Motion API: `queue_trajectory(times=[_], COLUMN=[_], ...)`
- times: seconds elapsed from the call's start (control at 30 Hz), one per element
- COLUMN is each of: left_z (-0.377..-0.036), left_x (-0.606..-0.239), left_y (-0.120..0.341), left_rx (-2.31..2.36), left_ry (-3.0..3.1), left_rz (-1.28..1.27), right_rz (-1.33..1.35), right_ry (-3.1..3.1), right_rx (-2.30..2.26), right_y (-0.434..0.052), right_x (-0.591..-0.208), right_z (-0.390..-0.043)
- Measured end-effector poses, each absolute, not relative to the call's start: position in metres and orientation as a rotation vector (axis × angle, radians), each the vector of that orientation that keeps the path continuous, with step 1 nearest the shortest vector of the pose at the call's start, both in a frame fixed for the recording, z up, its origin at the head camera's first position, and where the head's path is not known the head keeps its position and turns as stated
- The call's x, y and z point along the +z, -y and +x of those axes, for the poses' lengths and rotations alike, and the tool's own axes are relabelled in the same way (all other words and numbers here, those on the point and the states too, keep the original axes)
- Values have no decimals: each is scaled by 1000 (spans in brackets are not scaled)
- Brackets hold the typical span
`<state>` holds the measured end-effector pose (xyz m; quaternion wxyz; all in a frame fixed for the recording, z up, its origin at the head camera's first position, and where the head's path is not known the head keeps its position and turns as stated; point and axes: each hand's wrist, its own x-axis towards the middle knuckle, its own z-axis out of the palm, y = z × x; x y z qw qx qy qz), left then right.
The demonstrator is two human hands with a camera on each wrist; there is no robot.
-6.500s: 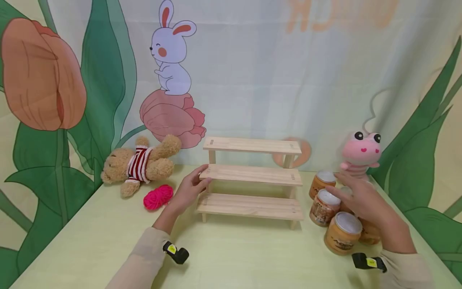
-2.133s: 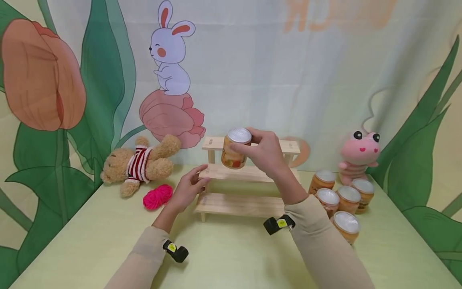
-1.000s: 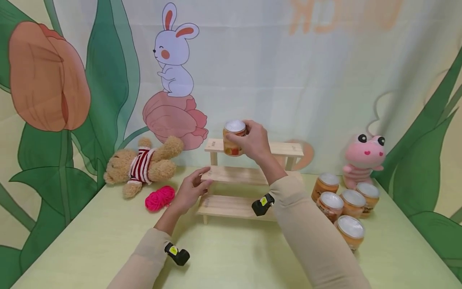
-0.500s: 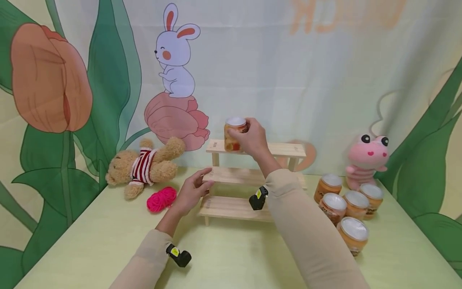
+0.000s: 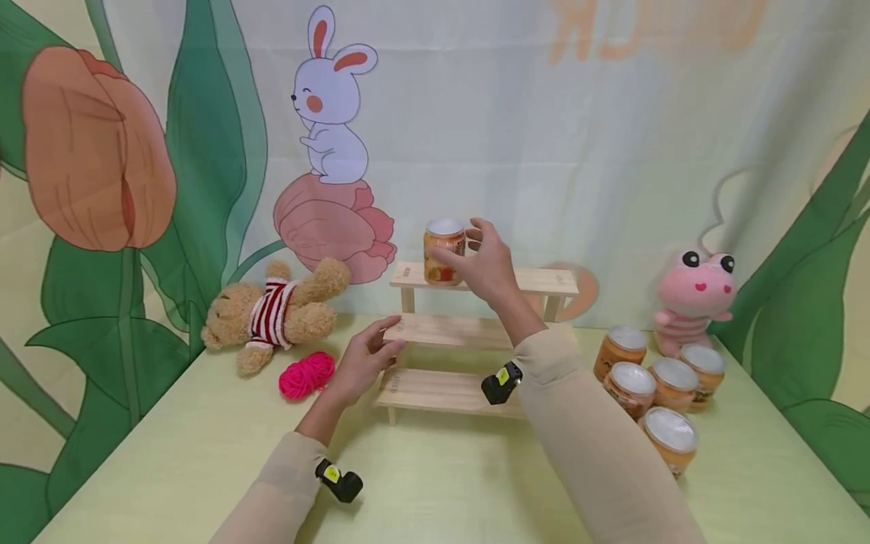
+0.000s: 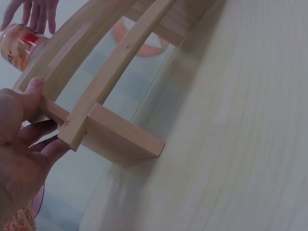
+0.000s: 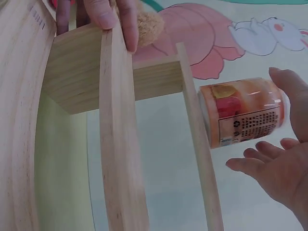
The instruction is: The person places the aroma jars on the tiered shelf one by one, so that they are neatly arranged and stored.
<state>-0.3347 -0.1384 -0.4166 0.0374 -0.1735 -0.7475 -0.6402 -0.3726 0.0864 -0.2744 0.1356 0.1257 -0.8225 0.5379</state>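
Observation:
A three-tier wooden stand (image 5: 544, 281) stands in the middle of the table. My left hand (image 5: 363, 361) grips the left end of its middle tier, thumb and fingers pinching the board (image 6: 77, 127) in the left wrist view. Upright at the left of the top tier is a jar (image 5: 443, 273) with a silvery lid and an orange fruit label. My right hand (image 5: 491, 264) is beside the jar with its fingers spread. In the right wrist view a gap shows between these fingers (image 7: 248, 166) and the jar's side (image 7: 248, 115).
Several similar jars (image 5: 673, 431) stand grouped on the table at the right, before a pink frog plush (image 5: 693, 291). To the left lie a teddy bear (image 5: 272, 313) in a striped top and a bright pink yarn skein (image 5: 306, 375). A printed curtain (image 5: 544, 151) hangs behind.
My right hand has brought one jar from the right-hand group to the top tier, set it down and loosened its fingers from it. My left hand has stayed on the stand.

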Motion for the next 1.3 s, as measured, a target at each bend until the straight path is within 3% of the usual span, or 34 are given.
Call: queue_trajectory(times=[0.67,0.97,1.3], left_z=[-336,-334,-335], left_x=[-420,-419,-417], left_y=[137,139,138], left_rx=[-1992,-1977,-1980], left_ry=[2295,2292,2293], left_rz=[-549,-541,-549], right_rz=[566,391,136], right_ry=[2278,2379,2371], right_rx=[1455,1295,1216], right_y=[-181,-264,-357], right_x=[-304,-293,-312], right_z=[-276,-251,-256])
